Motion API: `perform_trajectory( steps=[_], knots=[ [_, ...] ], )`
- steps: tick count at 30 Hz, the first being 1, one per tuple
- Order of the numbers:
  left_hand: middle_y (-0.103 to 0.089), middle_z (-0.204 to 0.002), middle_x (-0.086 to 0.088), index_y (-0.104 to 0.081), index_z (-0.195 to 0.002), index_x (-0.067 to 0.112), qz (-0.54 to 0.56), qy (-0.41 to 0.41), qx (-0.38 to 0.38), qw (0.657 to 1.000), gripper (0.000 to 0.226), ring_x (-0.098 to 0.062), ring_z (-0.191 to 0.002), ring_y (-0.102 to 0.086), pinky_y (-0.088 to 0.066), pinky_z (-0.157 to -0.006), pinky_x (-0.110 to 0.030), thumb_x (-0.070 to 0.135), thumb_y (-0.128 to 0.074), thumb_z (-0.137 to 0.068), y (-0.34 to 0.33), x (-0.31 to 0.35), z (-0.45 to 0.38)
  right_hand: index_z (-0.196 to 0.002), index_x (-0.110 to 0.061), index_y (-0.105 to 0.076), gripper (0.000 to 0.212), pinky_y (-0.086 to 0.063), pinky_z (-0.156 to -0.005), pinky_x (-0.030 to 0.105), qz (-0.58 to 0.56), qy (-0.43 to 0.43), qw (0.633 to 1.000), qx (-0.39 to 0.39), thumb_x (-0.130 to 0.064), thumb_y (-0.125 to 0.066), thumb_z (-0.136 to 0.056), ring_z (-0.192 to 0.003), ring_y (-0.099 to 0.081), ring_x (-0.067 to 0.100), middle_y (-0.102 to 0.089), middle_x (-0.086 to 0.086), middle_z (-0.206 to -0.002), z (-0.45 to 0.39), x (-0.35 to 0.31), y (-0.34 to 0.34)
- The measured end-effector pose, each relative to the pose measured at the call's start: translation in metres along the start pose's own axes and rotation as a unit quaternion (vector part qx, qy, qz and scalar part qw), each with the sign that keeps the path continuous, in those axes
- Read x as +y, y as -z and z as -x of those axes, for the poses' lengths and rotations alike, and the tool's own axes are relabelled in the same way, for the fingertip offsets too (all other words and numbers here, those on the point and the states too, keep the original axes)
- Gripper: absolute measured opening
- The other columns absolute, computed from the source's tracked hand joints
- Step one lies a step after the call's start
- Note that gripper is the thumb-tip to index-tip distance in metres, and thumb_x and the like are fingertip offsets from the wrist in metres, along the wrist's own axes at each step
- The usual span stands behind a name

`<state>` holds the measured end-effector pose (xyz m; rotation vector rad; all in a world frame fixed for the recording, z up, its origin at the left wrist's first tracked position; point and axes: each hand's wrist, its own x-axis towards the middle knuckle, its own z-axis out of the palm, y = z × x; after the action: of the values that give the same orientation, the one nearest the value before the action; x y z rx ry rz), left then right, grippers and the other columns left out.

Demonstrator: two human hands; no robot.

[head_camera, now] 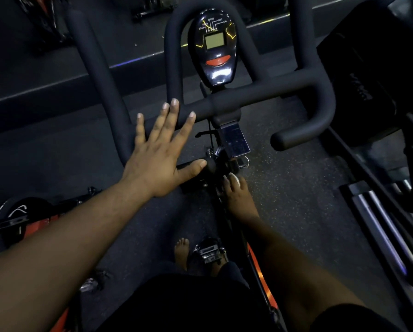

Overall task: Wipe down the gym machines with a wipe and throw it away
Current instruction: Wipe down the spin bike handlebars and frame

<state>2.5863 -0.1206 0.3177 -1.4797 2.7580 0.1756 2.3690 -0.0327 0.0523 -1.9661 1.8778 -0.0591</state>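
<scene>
I look down on a black spin bike with thick padded handlebars [260,97] and an oval console [215,46] with a small grey screen. My left hand [157,159] is open and flat, fingers spread, its fingertips resting on the left part of the crossbar. Lower down, my right hand [239,197] is curled against the bike's frame just under the adjustment knob [215,164]. A small pale piece, apparently the wipe [235,178], shows under its fingertips; most of it is hidden by the fingers.
A bare foot [182,252] stands on the dark speckled floor beside the metal pedal [209,254]. Another bike with red parts [16,219] is at the left. A machine with metal rails [380,212] and a black pad [368,68] fills the right side.
</scene>
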Motion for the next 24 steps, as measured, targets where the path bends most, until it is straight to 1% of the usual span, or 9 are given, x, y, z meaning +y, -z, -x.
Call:
perform_trajectory(
  steps=[2,5,9,11,13,14,16,19,24],
  knots=[
    [0.032,-0.167,-0.005,0.01,-0.164,0.028,0.001,0.001,-0.002,1.0,0.096,-0.021,-0.155,0.026,0.016,-0.121,-0.063,0.086,-0.009,-0.09,0.0,0.0,0.0,-0.138,-0.015,-0.055,0.051,-0.048,-0.102,0.04,0.004,0.002,1.0,0.012,-0.046,-0.034,-0.102,-0.13,-0.038,0.032,-0.044,0.009,-0.145,-0.009,-0.005,0.009],
    [0.031,-0.167,-0.005,0.011,-0.164,0.028,0.001,0.001,-0.002,1.0,0.096,-0.021,-0.155,0.026,0.015,-0.121,-0.063,0.086,-0.01,-0.09,0.001,0.001,0.001,-0.148,-0.016,-0.041,0.05,-0.047,-0.105,0.047,-0.024,0.003,0.999,0.031,-0.036,-0.046,-0.103,-0.132,-0.037,0.037,-0.033,0.015,-0.155,0.008,-0.001,0.004],
    [0.032,-0.167,-0.004,0.011,-0.164,0.029,-0.002,0.003,0.0,1.0,0.096,-0.021,-0.155,0.027,0.016,-0.121,-0.063,0.086,-0.011,-0.091,0.0,0.001,0.0,-0.163,-0.025,0.006,0.085,-0.022,-0.12,0.054,-0.093,-0.012,0.995,0.023,-0.025,-0.052,-0.101,-0.153,0.0,0.043,0.016,0.013,-0.169,0.036,-0.003,-0.002],
    [0.032,-0.167,-0.004,0.012,-0.164,0.029,0.0,0.003,-0.001,1.0,0.096,-0.02,-0.155,0.027,0.016,-0.121,-0.063,0.086,-0.012,-0.09,-0.001,0.0,0.0,-0.161,-0.026,0.016,0.086,0.001,-0.122,0.055,-0.082,-0.01,0.996,0.032,-0.029,-0.046,-0.101,-0.151,0.026,0.041,0.03,0.01,-0.165,0.038,-0.014,0.002],
    [0.032,-0.167,-0.004,0.011,-0.164,0.029,0.003,0.003,0.002,1.0,0.096,-0.02,-0.155,0.026,0.016,-0.121,-0.063,0.086,-0.012,-0.09,-0.001,0.0,0.001,-0.161,-0.023,0.016,0.085,0.017,-0.116,0.053,-0.053,-0.011,0.998,0.026,-0.031,-0.044,-0.102,-0.147,0.035,0.041,0.031,0.009,-0.165,0.03,-0.018,0.002],
    [0.031,-0.167,-0.004,0.011,-0.164,0.029,0.005,0.003,0.003,1.0,0.096,-0.021,-0.155,0.026,0.016,-0.121,-0.063,0.086,-0.012,-0.09,-0.001,0.0,0.001,-0.162,-0.021,0.011,0.084,0.014,-0.117,0.054,-0.039,-0.011,0.999,0.024,-0.03,-0.048,-0.102,-0.148,0.031,0.043,0.026,0.01,-0.167,0.024,-0.018,0.002],
    [0.03,-0.168,-0.004,0.01,-0.164,0.029,0.007,0.004,0.004,1.0,0.096,-0.02,-0.156,0.025,0.016,-0.121,-0.062,0.087,-0.012,-0.09,-0.001,0.0,0.001,-0.163,-0.016,-0.003,0.081,-0.008,-0.124,0.058,-0.019,-0.011,1.0,0.016,-0.032,-0.053,-0.102,-0.152,0.011,0.048,0.007,0.014,-0.169,0.013,-0.014,0.003],
    [0.03,-0.168,-0.004,0.009,-0.164,0.029,0.009,0.004,0.003,1.0,0.097,-0.02,-0.156,0.024,0.016,-0.122,-0.061,0.087,-0.01,-0.089,-0.001,0.0,0.001,-0.161,-0.015,-0.018,0.07,-0.033,-0.118,0.053,-0.073,-0.017,0.997,0.002,-0.035,-0.05,-0.102,-0.149,-0.016,0.042,-0.012,0.017,-0.166,0.004,-0.006,0.01],
    [0.033,-0.167,-0.002,0.009,-0.164,0.03,0.015,0.004,0.003,1.0,0.095,-0.019,-0.156,0.025,0.016,-0.122,-0.061,0.086,-0.014,-0.09,-0.001,0.0,0.001,-0.162,-0.01,-0.009,0.072,-0.033,-0.119,0.051,-0.111,-0.006,0.994,-0.013,-0.03,-0.048,-0.105,-0.152,-0.015,0.036,-0.01,0.017,-0.168,0.039,-0.004,0.032]
  ],
)
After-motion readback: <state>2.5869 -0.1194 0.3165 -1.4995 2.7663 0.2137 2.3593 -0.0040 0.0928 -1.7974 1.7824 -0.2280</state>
